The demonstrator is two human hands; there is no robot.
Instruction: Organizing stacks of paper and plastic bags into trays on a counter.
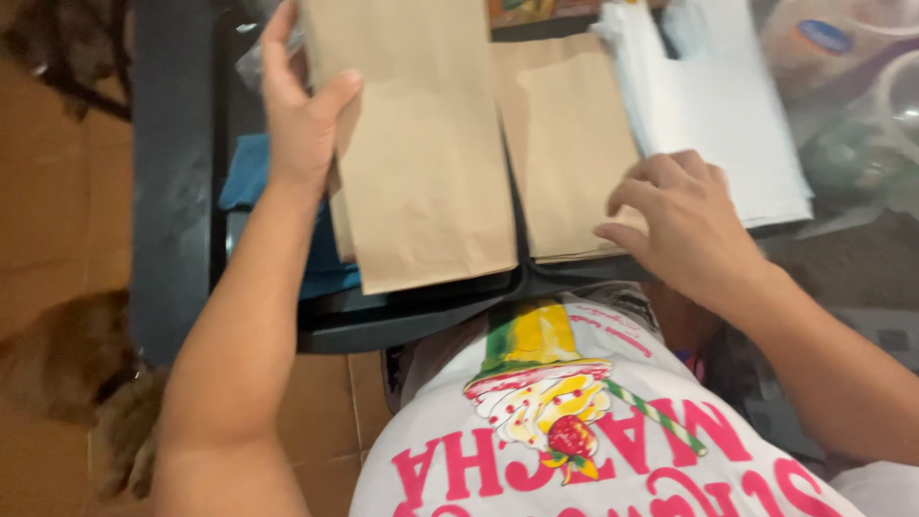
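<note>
Here, two bare hands at brown paper bags, centre of frame.
Left hand (pixel 302 115), upper left, grasping tall brown paper bag (pixel 416 153) by its left edge, thumb on top; bag lying over dark tray (pixel 402 321). Right hand (pixel 684 225), right of centre, fingers curled, tips touching lower edge of second paper bag stack (pixel 565 144), not closed around anything. White plastic bags (pixel 718 105) upper right, blue cloth (pixel 254 172) far left.

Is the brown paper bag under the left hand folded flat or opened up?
Folded flat. The brown paper bag lies as one thin, smooth sheet on the pile, its mouth shut; the left hand grips its edge.
</note>
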